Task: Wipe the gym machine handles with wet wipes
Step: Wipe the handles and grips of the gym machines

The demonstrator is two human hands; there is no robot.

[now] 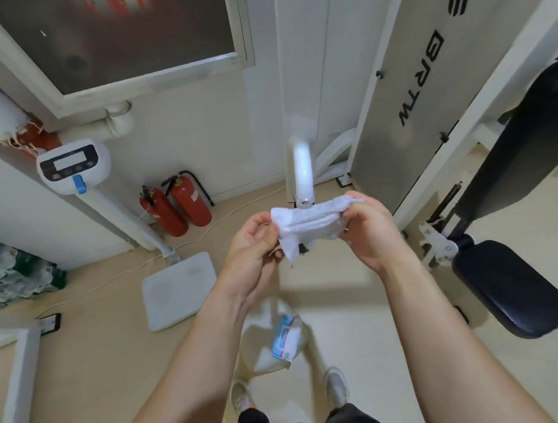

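A white wet wipe [310,224] is stretched between both hands at chest height. My left hand [253,245] pinches its left edge and my right hand [369,229] pinches its right edge. Just behind the wipe hangs the white arm of the gym machine [302,168], blurred, with a chrome end [304,201] touching or just above the wipe's top edge. The handle's lower part is hidden behind the wipe. A blue and white wipes pack [286,337] lies in a white bag on the floor between my feet.
The machine's white weight-stack cover [407,85] and black padded seat [511,286] stand at right. A standing scale [75,167] with its white platform [180,289] and two red fire extinguishers [177,205] are at left. A phone [51,323] lies on the floor.
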